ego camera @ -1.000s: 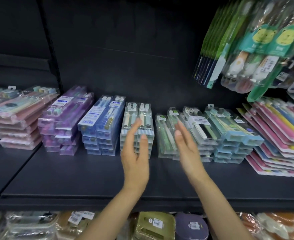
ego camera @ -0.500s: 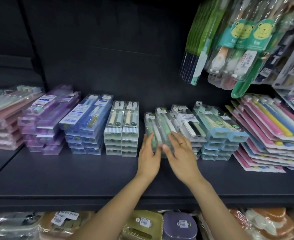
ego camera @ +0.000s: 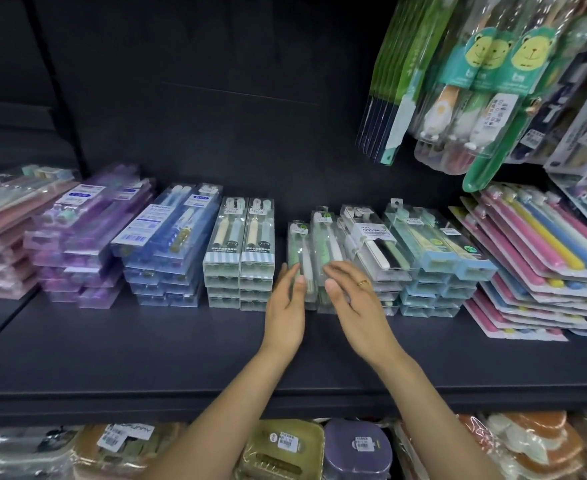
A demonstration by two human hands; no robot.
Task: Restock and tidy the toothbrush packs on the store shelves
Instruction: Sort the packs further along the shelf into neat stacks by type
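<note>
Hands | left grip (ego camera: 286,303), right grip (ego camera: 357,299) flat-fingered, hiding green toothbrush packs' (ego camera: 314,244) near ends

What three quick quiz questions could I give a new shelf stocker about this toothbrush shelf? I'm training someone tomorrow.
1. True or false: both hands are at the stack of green toothbrush packs.
2. Which hand wears a ring?
A. left hand
B. right hand
C. neither
3. Fill in: the stack nearest the left edge of the view holds ____ packs.

Key
1. True: the fingers of both hands lie straight against the front of that stack on the shelf.
2. B: a gold ring sits on one of its fingers.
3. Pink: the pink packs lie left of the purple packs.
</note>
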